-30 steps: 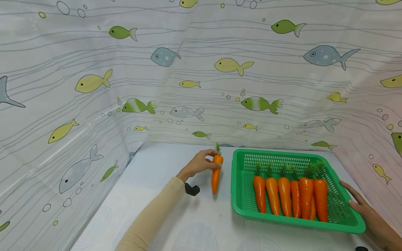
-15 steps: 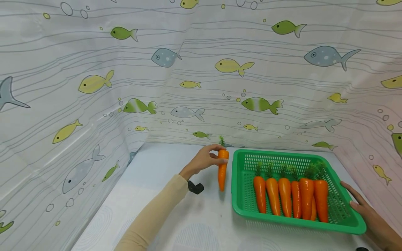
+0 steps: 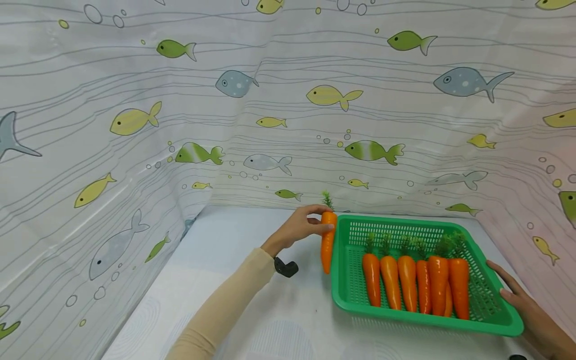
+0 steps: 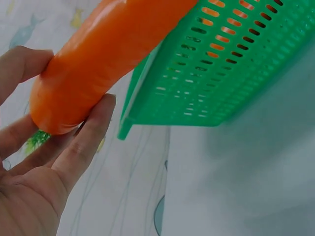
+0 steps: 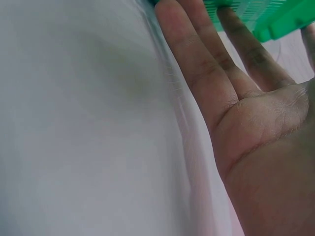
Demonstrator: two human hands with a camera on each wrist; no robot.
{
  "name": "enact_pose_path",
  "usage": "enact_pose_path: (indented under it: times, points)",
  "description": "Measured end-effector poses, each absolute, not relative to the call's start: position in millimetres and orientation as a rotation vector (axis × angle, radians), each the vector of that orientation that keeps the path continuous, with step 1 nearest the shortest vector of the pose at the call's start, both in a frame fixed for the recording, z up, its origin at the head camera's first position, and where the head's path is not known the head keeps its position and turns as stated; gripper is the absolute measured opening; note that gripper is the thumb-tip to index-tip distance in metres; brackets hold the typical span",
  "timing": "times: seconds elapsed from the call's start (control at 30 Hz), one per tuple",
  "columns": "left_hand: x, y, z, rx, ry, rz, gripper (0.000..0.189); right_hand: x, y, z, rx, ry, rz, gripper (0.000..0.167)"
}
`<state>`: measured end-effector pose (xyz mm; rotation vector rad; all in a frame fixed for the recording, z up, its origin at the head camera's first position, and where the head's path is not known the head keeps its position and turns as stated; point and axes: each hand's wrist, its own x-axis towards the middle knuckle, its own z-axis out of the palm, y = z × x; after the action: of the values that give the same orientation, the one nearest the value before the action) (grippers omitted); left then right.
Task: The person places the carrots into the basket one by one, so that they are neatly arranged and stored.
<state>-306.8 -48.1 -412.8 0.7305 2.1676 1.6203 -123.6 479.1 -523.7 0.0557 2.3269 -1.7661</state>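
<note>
My left hand (image 3: 302, 226) pinches an orange carrot (image 3: 328, 242) by its thick upper end, thumb on one side and fingers on the other. The carrot hangs upright, its leafy green tuft at the top, right beside the left wall of a green plastic basket (image 3: 340, 292). In the left wrist view the carrot (image 4: 98, 59) overlaps the basket's slotted side (image 4: 211, 73). My right hand (image 3: 517, 300) holds the basket's right rim, thumb over the edge and the other fingers extended along the outside. In the right wrist view those fingers (image 5: 197, 64) reach up to the basket.
Several carrots (image 3: 407, 282) lie side by side in the basket, tufts toward the back. A white table (image 3: 216, 250) stretches under everything. Fish-print sheeting (image 3: 279, 135) hangs at the back and sides. A black object (image 3: 286, 268) sits at the left wrist.
My left hand has carried the carrot to the right and slightly up, right to the basket's left wall. The right hand and the basket have stayed in place.
</note>
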Motion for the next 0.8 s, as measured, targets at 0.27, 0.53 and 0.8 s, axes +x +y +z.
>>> enact_pose_path:
  times: [0.27,0.53,0.8]
  points:
    - [-305,-31,-406,0.776,2.166,1.636,0.046,-123,480,-526,0.022,2.366,-1.752,0.059]
    - [-300,-6,-400,0.858,2.138,1.665,0.042,-123,482,-525,0.012,2.285,-1.796,0.058]
    - [-298,20,-401,0.922,2.078,1.649,0.041,-123,480,-524,0.052,2.317,-1.761,0.058]
